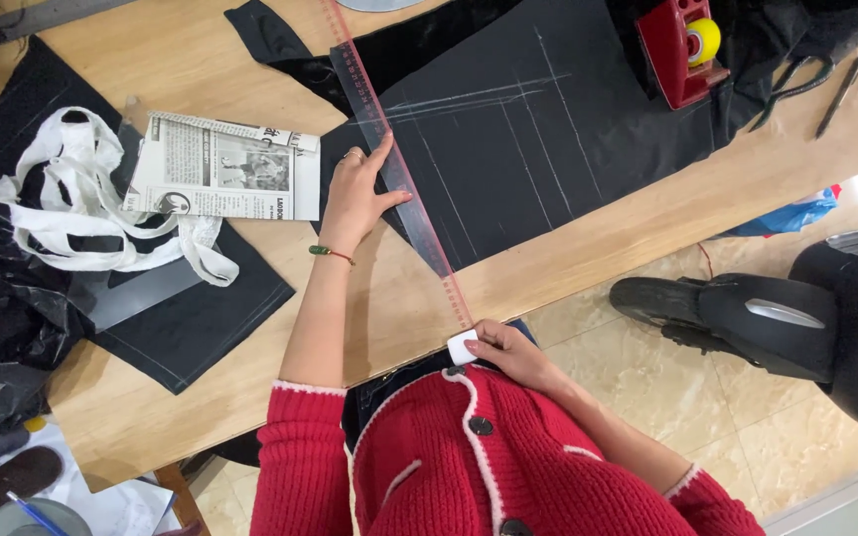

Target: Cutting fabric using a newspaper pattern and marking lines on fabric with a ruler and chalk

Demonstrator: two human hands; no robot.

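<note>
The left hand (355,194) is pressing flat, fingers spread, on the long, stiff, slippery clear plastic ruler (394,164) lying across limp black cloth (538,129) on the wooden worktop (568,263), while the right hand (508,349) is pinching a small, brittle-looking white chalk piece (461,347) at the worktop's near edge.

The person wears a red knit jacket (489,467) with white edging, dark round buttons (481,426) and pushed-up sleeves. The left hand (355,199) has a ring (351,154); its wrist has a thin green bracelet (330,252).
</note>
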